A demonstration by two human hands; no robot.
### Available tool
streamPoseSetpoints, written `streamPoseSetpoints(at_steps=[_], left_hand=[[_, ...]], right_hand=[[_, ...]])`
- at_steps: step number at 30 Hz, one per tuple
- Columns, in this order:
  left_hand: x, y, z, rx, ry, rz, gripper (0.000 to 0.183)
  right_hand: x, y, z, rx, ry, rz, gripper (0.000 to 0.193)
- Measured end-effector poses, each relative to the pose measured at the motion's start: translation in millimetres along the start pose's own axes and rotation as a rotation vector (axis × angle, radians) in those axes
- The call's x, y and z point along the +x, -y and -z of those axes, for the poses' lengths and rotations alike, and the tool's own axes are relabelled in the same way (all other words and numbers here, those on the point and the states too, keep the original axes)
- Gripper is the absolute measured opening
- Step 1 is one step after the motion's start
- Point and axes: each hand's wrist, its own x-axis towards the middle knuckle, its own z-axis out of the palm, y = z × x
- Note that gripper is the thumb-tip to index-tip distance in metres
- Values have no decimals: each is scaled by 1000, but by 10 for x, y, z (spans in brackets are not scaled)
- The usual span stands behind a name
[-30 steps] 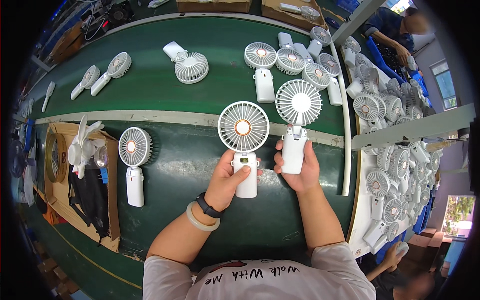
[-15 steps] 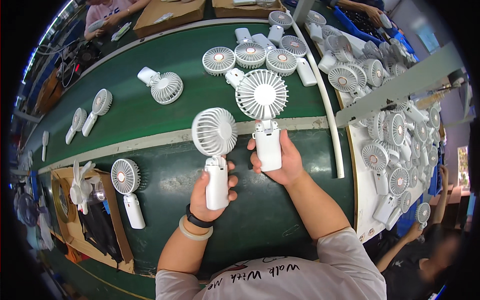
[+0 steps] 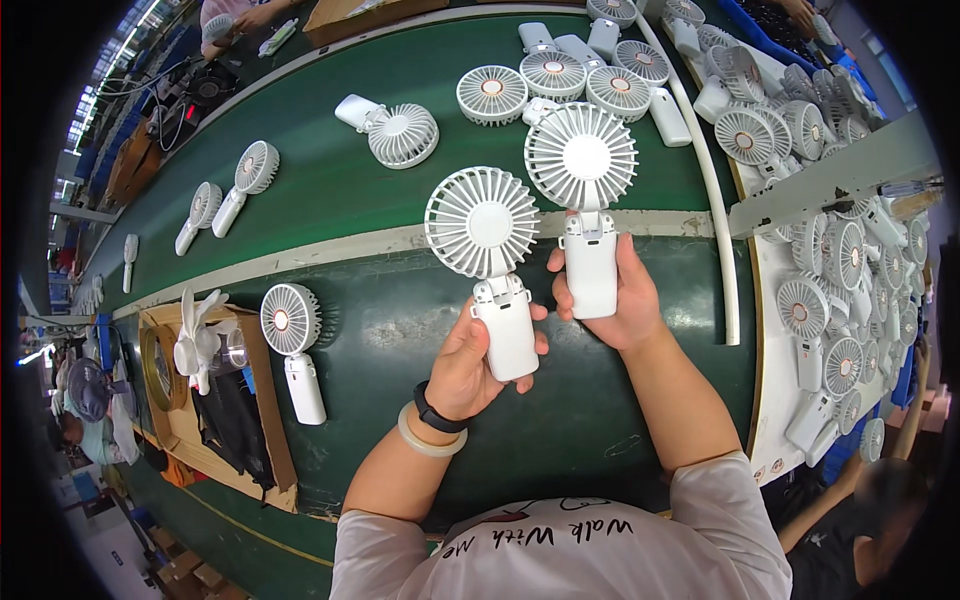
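My left hand (image 3: 473, 365) is wrapped round the handle of a white handheld fan (image 3: 487, 224), its slatted round head up and facing me. Beside it, my right hand (image 3: 632, 300) grips a second white fan (image 3: 586, 157) by the handle, also upright. The two fan heads are close together, and the right one is slightly higher. To the left, another white fan (image 3: 290, 321) lies on the dark green table (image 3: 400, 330) near my left forearm. Beyond the right fan, several more fans (image 3: 553, 76) lie grouped on the green belt (image 3: 330, 190).
A cardboard box (image 3: 283, 430) at left holds white fan blades (image 3: 203, 340), a tape roll and black cloth. At right, a white pipe (image 3: 712, 190) and grey metal bar (image 3: 830, 177) border a table piled with fans (image 3: 842, 260). Other people (image 3: 850, 510) work at the edges.
The left fan has turned from an angled position to face me, and its head is now nearer the right fan. The whole view has shifted, moving the surroundings rightward and slightly up.
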Motion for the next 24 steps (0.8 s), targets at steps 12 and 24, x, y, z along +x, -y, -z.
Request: streamPoseSetpoints(at_steps=[12,24], left_hand=[[-28,14,138,-29,70,102,71],[-9,-5,-31,104,-8,19,49]], right_hand=[[7,1,-12,-12,16,12,57],[-1,10,-6,15,34,25,59]])
